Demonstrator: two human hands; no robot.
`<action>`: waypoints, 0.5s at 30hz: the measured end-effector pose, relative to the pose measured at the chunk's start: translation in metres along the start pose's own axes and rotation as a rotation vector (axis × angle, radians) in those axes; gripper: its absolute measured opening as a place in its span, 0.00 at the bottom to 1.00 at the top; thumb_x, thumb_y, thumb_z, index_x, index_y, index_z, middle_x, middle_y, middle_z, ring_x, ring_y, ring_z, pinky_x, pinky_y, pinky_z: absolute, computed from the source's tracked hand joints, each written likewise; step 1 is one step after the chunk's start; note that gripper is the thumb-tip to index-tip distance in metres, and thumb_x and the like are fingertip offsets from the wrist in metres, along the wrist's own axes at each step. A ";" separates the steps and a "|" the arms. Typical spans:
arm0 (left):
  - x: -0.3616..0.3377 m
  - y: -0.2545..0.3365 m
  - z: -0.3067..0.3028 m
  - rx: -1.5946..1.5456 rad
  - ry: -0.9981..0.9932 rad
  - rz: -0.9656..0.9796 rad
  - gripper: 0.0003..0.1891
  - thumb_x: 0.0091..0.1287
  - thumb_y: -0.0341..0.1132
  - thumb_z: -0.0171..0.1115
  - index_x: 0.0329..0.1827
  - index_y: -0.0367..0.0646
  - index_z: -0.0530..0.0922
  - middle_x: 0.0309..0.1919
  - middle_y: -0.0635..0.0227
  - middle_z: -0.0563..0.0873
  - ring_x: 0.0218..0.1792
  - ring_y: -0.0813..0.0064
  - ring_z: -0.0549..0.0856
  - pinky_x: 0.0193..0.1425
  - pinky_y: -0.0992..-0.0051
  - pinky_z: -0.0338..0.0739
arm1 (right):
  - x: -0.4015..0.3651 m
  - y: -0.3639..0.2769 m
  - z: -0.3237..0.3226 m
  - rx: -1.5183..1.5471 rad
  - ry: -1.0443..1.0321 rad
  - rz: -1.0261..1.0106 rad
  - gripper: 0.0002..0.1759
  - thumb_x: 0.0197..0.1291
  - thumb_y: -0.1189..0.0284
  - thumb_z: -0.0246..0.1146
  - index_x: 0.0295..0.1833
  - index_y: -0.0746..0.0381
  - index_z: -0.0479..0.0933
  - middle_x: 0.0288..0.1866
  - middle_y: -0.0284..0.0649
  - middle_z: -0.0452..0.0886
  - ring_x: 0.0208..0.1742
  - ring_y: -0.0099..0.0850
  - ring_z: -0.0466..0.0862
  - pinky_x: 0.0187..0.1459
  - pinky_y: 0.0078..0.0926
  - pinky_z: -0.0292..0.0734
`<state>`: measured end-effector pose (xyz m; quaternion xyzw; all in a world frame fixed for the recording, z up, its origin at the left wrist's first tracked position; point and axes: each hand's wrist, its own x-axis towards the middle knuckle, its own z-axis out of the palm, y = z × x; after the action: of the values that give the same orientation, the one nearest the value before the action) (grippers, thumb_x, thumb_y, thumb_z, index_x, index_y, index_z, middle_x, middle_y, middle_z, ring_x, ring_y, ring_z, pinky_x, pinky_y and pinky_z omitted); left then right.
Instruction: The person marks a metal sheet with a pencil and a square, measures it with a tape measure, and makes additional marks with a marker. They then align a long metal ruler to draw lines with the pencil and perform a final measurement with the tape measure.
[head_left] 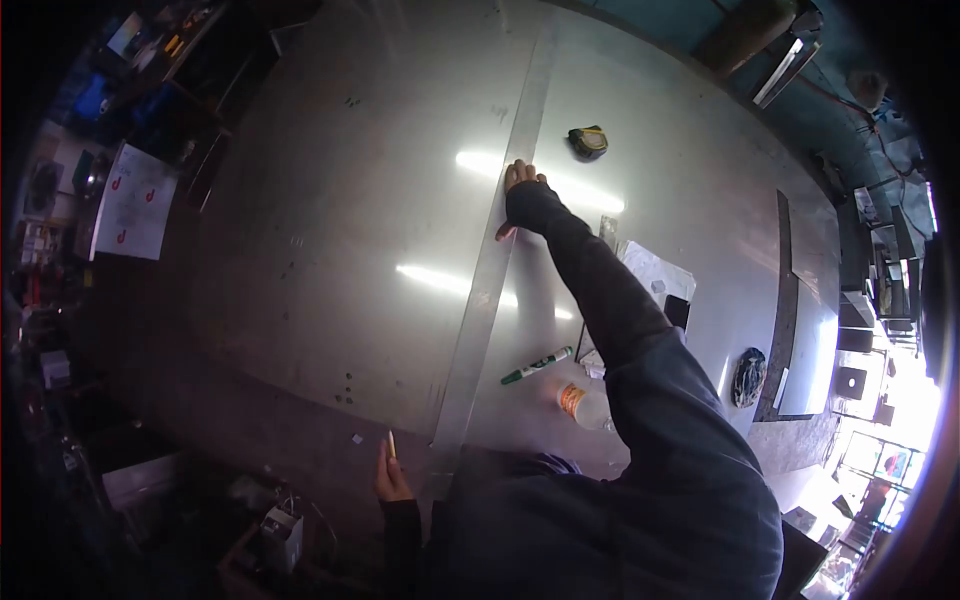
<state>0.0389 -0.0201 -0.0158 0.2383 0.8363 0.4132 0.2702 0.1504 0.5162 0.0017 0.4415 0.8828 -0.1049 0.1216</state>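
A long flat metal straightedge (478, 335) lies across a large grey metal sheet (330, 230). My right hand (525, 190) is stretched far forward, palm down, its fingers spread over the straightedge and the thumb at its near side. Off the sheet's near edge, my left hand (392, 478) is closed around a slim pale-yellow stick (392, 444), pencil-like, pointing up. Beyond the right hand sits a black and yellow tape measure (588, 142). Nearer my body are a green and white marker (537, 365) and a clear container with an orange label (572, 400).
Papers (655, 268) and a dark phone-like object (676, 311) lie partly behind my right arm. To the right are a black coiled bundle (749, 377) and a dark strip (784, 270). A white panel with red marks (135, 205) stands at left.
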 end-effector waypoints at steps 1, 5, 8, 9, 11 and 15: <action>-0.002 0.016 -0.005 -0.182 0.006 -0.113 0.12 0.71 0.37 0.51 0.53 0.44 0.75 0.29 0.72 0.78 0.25 0.81 0.76 0.29 0.81 0.71 | 0.000 -0.003 0.002 0.005 -0.004 -0.012 0.69 0.16 0.50 0.82 0.64 0.74 0.55 0.65 0.58 0.57 0.67 0.54 0.61 0.64 0.48 0.64; -0.003 0.039 -0.018 -0.464 -0.123 -0.300 0.11 0.70 0.35 0.51 0.53 0.44 0.73 0.30 0.69 0.78 0.28 0.78 0.78 0.26 0.80 0.73 | 0.000 -0.008 0.014 0.060 0.075 -0.024 0.51 0.25 0.59 0.81 0.54 0.75 0.65 0.55 0.60 0.68 0.59 0.54 0.71 0.51 0.42 0.78; 0.003 0.050 -0.025 -0.583 -0.194 -0.337 0.12 0.69 0.34 0.53 0.53 0.42 0.72 0.33 0.67 0.78 0.32 0.77 0.80 0.27 0.79 0.75 | -0.008 -0.008 0.022 0.142 0.021 -0.090 0.27 0.41 0.66 0.74 0.44 0.69 0.72 0.49 0.56 0.72 0.49 0.50 0.78 0.48 0.40 0.77; 0.010 0.051 -0.023 -0.704 -0.237 -0.314 0.14 0.68 0.34 0.55 0.54 0.42 0.70 0.35 0.67 0.77 0.35 0.77 0.80 0.27 0.79 0.76 | -0.011 -0.008 0.027 0.132 0.030 -0.122 0.25 0.43 0.64 0.72 0.43 0.68 0.72 0.49 0.56 0.73 0.47 0.51 0.79 0.48 0.40 0.77; 0.017 0.054 -0.019 -0.771 -0.292 -0.238 0.16 0.67 0.34 0.57 0.56 0.42 0.69 0.38 0.66 0.77 0.38 0.75 0.80 0.30 0.77 0.77 | -0.024 -0.016 0.030 0.119 0.037 -0.153 0.23 0.46 0.63 0.70 0.41 0.67 0.73 0.49 0.56 0.73 0.44 0.52 0.80 0.49 0.40 0.77; 0.028 0.055 -0.005 -0.446 -0.280 0.168 0.22 0.65 0.34 0.61 0.60 0.43 0.67 0.44 0.65 0.75 0.46 0.70 0.79 0.42 0.73 0.80 | -0.061 -0.052 0.017 -0.028 -0.093 -0.093 0.31 0.50 0.55 0.67 0.52 0.67 0.72 0.57 0.53 0.70 0.61 0.48 0.66 0.52 0.48 0.75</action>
<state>0.0245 0.0246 0.0242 0.2965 0.6564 0.5711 0.3938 0.1459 0.4343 0.0085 0.3927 0.8972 -0.1186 0.1636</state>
